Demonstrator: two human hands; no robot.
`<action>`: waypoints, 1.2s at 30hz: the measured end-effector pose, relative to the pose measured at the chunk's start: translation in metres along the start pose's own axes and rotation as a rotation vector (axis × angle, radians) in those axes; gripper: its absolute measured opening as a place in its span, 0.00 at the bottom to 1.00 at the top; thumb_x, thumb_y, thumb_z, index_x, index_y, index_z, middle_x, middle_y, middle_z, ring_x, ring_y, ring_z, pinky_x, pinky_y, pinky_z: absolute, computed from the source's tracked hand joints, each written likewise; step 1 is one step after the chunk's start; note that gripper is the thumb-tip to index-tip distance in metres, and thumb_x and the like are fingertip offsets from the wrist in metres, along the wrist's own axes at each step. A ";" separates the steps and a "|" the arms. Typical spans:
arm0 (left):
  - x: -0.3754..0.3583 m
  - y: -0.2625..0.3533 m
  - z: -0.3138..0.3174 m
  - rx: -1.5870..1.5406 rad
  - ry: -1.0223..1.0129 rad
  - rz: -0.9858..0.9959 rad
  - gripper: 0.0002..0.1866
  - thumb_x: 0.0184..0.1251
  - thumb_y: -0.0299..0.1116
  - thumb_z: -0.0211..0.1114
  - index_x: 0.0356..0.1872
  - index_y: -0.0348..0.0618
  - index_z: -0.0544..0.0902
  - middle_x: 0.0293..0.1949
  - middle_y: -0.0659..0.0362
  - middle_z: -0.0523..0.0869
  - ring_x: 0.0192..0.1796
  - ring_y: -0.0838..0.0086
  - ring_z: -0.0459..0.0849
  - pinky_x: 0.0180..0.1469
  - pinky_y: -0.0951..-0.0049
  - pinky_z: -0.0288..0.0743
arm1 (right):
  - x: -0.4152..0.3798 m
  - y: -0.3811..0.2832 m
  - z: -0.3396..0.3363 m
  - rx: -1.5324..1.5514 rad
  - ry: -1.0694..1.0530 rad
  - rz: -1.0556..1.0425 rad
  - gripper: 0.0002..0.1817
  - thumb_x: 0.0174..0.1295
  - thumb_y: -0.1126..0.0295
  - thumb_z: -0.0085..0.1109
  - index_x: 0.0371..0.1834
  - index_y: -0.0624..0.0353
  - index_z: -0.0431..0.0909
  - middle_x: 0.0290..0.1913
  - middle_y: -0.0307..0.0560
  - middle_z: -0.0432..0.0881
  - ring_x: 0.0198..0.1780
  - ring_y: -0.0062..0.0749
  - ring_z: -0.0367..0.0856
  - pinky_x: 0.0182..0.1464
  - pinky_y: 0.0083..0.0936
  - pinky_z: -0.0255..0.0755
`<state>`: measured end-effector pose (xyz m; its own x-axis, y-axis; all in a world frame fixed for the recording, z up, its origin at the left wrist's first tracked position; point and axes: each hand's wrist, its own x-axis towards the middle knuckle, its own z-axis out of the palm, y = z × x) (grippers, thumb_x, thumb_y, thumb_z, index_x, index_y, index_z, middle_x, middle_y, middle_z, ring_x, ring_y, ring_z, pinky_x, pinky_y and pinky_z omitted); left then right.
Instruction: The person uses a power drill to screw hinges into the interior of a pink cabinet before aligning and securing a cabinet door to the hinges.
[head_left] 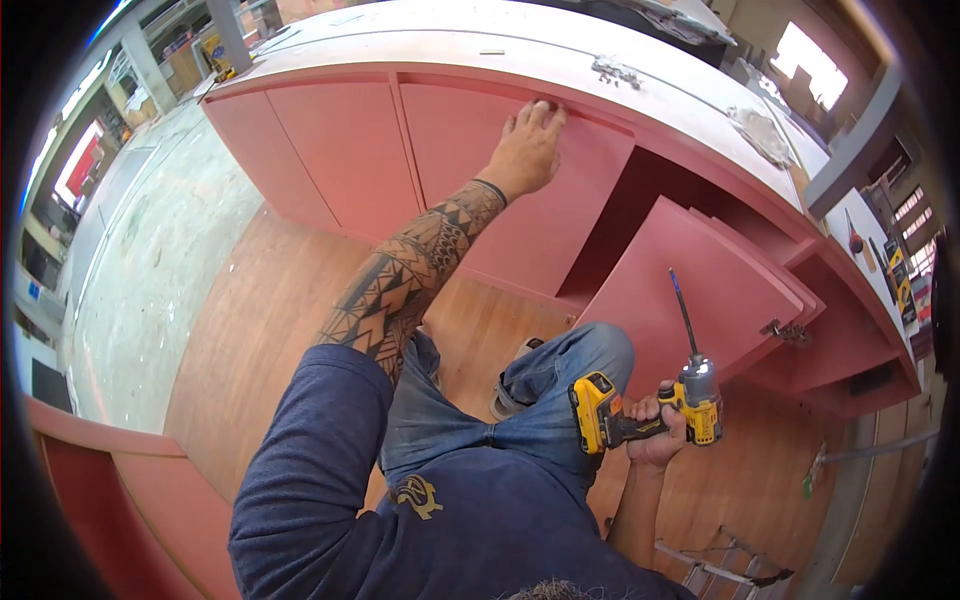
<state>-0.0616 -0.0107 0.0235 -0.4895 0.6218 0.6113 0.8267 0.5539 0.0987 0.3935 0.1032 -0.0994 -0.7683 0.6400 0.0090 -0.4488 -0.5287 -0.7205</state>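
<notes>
My left hand (528, 150) lies against the top edge of a closed pink cabinet door (490, 215), fingers stretched out and slightly apart. In my right hand (655, 430) is a yellow and black cordless impact driver (700, 400), held by its grip. Its long driver bit (683, 310) points up and away from me, in front of a loose pink door panel (650, 290). That panel leans at an angle across the cabinet's open bay, with another panel edge showing behind it. A metal hinge (785, 331) is fixed near the panel's right edge.
A white worktop (420, 40) runs along the cabinet, with small hardware (615, 72) and a crumpled plastic bag (760, 135) on it. More tools (905, 285) lie at its right end. A stepladder (725, 565) is at lower right; another pink cabinet (130, 500) stands at lower left.
</notes>
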 end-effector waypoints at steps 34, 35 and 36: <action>0.000 0.014 -0.004 -0.029 0.024 -0.106 0.38 0.65 0.29 0.69 0.77 0.40 0.66 0.75 0.43 0.66 0.82 0.49 0.60 0.74 0.39 0.68 | 0.006 -0.002 -0.003 -0.004 -0.041 0.035 0.24 0.65 0.62 0.59 0.62 0.61 0.74 0.29 0.40 0.75 0.32 0.28 0.76 0.42 0.29 0.75; 0.000 0.014 -0.002 -0.031 0.023 -0.105 0.38 0.65 0.29 0.69 0.77 0.40 0.66 0.75 0.43 0.66 0.82 0.49 0.60 0.74 0.39 0.68 | 0.007 -0.002 -0.005 0.004 -0.036 0.038 0.24 0.65 0.62 0.59 0.62 0.61 0.74 0.29 0.41 0.76 0.32 0.28 0.77 0.41 0.29 0.75; 0.000 0.014 -0.003 -0.022 0.032 -0.108 0.37 0.66 0.28 0.67 0.76 0.39 0.66 0.74 0.43 0.67 0.82 0.49 0.61 0.74 0.39 0.69 | 0.006 -0.002 -0.005 0.012 -0.031 0.041 0.24 0.65 0.62 0.59 0.62 0.60 0.74 0.29 0.41 0.76 0.32 0.28 0.77 0.41 0.29 0.75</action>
<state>-0.0491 -0.0043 0.0270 -0.5674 0.5406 0.6211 0.7755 0.6043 0.1826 0.3917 0.1111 -0.1009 -0.7999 0.6001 0.0011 -0.4217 -0.5608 -0.7125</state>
